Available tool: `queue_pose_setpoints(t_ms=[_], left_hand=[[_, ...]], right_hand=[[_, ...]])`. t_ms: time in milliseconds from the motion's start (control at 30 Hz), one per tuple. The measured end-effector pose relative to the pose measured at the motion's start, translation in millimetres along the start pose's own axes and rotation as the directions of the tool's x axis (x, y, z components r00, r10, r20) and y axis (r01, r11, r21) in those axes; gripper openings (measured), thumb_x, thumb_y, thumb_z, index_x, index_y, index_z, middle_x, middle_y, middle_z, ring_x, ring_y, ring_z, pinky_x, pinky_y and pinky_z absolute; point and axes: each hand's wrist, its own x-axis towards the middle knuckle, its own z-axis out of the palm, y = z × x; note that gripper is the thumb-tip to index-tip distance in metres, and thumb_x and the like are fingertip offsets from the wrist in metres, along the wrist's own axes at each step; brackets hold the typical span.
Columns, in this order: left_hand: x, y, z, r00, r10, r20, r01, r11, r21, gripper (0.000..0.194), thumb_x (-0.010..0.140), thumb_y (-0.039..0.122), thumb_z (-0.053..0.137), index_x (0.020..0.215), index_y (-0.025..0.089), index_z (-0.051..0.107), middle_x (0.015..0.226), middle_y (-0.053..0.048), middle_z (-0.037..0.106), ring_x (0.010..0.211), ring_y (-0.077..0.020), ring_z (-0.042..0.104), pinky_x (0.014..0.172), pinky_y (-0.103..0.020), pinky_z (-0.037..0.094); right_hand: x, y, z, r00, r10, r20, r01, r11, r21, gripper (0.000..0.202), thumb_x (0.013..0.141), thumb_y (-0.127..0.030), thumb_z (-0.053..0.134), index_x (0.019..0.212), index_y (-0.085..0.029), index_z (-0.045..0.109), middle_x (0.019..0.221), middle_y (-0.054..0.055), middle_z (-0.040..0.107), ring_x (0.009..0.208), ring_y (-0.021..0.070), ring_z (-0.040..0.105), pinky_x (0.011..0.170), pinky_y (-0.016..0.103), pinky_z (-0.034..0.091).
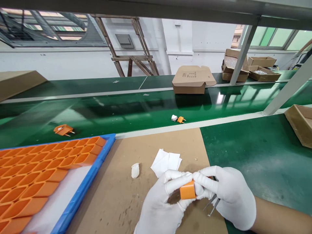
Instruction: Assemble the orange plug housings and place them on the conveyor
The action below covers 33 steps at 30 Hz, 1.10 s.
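My left hand (161,203), in a white glove, is closed on a small orange plastic housing (187,191) between thumb and fingers. My right hand (231,195), also gloved, presses its fingertips against the right end of the housing. Tucked in that same hand is a pair of metal tweezers (213,205), its tips pointing down over the brown cardboard sheet (117,201). Gloved fingers hide part of the housing. Just beyond my hands lies a folded white cloth or paper (166,162). A small crumpled white piece (135,170) sits to its left.
A blue-edged tray (85,191) of orange shells (36,177) stands at the left. Orange two-pin plugs (63,130) lie on the green conveyor belt (136,110). A cardboard box (192,79) rests beyond it; an open box (301,123) and a metal post (285,87) are right.
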Motion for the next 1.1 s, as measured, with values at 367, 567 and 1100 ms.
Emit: queue_pose_setpoints(t_ms=[367, 567, 1100], left_hand=[[-2.4, -3.6, 20.0, 0.950, -0.294, -0.108, 0.273, 0.946, -0.173, 0.044, 0.065, -0.003, 0.067, 0.094, 0.030, 0.070, 0.090, 0.004, 0.070, 0.078, -0.0170, 0.075, 0.066, -0.022, 0.065], [-0.2, -7.1, 18.9, 0.922, -0.376, -0.093, 0.361, 0.922, -0.143, 0.032, 0.070, 0.003, 0.066, 0.094, 0.025, 0.066, 0.092, 0.001, 0.076, 0.083, -0.0188, 0.076, 0.072, -0.028, 0.065], [-9.5, 1.4, 9.5, 0.987, -0.144, 0.072, 0.160, 0.934, -0.320, 0.053, 0.068, -0.001, 0.076, 0.105, 0.037, 0.070, 0.112, 0.002, 0.075, 0.114, -0.0244, 0.066, 0.093, -0.039, 0.059]], right_hand=[[-4.0, -15.1, 14.4, 0.980, 0.098, 0.174, 0.022, 0.813, -0.582, 0.066, 0.063, -0.010, 0.060, 0.128, -0.019, 0.058, 0.098, 0.006, 0.072, 0.040, 0.0150, 0.047, 0.035, 0.033, 0.024], [-9.0, -8.7, 20.7, 0.933, 0.354, 0.064, -0.351, 0.935, -0.053, 0.070, 0.077, -0.012, 0.055, 0.145, -0.022, 0.040, 0.109, 0.007, 0.071, 0.073, 0.0202, 0.068, 0.053, 0.027, 0.053], [19.6, 4.7, -5.1, 0.691, 0.193, 0.697, -0.711, 0.010, 0.703, 0.028, 0.068, -0.036, 0.080, 0.084, -0.012, 0.077, 0.071, 0.003, 0.068, 0.065, 0.0116, 0.064, 0.069, 0.022, 0.053]])
